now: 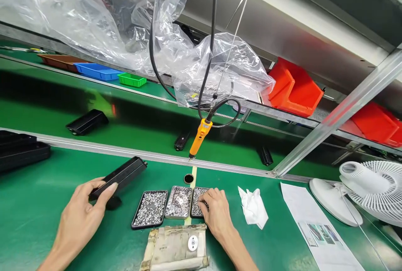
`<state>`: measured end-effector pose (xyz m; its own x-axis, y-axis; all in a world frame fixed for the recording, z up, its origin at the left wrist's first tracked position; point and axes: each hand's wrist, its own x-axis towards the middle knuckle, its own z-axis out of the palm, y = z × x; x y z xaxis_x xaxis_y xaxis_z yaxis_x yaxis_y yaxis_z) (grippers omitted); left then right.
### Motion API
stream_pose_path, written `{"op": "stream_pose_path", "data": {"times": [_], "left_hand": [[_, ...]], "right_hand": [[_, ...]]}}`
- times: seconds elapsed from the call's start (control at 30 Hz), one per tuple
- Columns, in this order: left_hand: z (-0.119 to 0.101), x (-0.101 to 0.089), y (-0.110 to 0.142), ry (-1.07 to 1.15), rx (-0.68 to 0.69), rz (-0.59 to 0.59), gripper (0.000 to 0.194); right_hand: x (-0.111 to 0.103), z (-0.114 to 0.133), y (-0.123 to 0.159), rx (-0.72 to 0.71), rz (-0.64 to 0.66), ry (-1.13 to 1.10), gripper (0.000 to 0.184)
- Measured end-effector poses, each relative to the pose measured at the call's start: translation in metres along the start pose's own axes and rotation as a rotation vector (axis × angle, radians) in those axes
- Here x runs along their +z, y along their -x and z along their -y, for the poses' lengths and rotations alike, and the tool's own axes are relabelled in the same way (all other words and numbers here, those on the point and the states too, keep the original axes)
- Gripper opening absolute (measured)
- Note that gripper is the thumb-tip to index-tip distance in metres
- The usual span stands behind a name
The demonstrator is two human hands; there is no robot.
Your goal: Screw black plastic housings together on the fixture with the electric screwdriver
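My left hand (82, 212) grips a long black housing (124, 174) near its lower end, thumb on top, tilted up to the right above the green bench. My right hand (218, 214) reaches into the rightmost tray (197, 215) of small metal parts, fingers bent together; whatever they pinch is hidden. Beside it are a middle tray (176, 216) and a left tray (147, 226), both filled with small shiny metal parts. Just in front of the trays sits a worn, taped block fixture (174, 248) bearing a white round disc (192, 243).
An orange electric screwdriver (200, 137) hangs above the bench's back rail. Crumpled white tissue (253, 207), a printed sheet (314, 220) and a white fan (370, 187) are at right. More black housings (88, 122) lie behind the rail. Red bins (293, 89) stand on the shelf.
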<state>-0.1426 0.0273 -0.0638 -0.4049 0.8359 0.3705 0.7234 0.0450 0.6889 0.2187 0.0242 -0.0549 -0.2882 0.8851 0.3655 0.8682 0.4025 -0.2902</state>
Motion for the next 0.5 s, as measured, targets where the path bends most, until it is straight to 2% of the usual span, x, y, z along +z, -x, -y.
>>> {"op": "stream_pose_path", "data": {"times": [0.17,0.4,0.5], "left_hand": [[-0.011,0.01,0.014,0.134,0.071,-0.052,0.03],[-0.013,0.01,0.013,0.156,0.18,-0.066,0.026],[-0.014,0.011,0.012,0.157,0.2,-0.069,0.025]], "right_hand": [[0.002,-0.001,0.004,-0.01,0.002,0.004,0.016],[0.004,-0.004,-0.001,-0.035,0.011,-0.058,0.011],[-0.003,-0.005,-0.003,-0.007,-0.002,-0.107,0.01]]}}
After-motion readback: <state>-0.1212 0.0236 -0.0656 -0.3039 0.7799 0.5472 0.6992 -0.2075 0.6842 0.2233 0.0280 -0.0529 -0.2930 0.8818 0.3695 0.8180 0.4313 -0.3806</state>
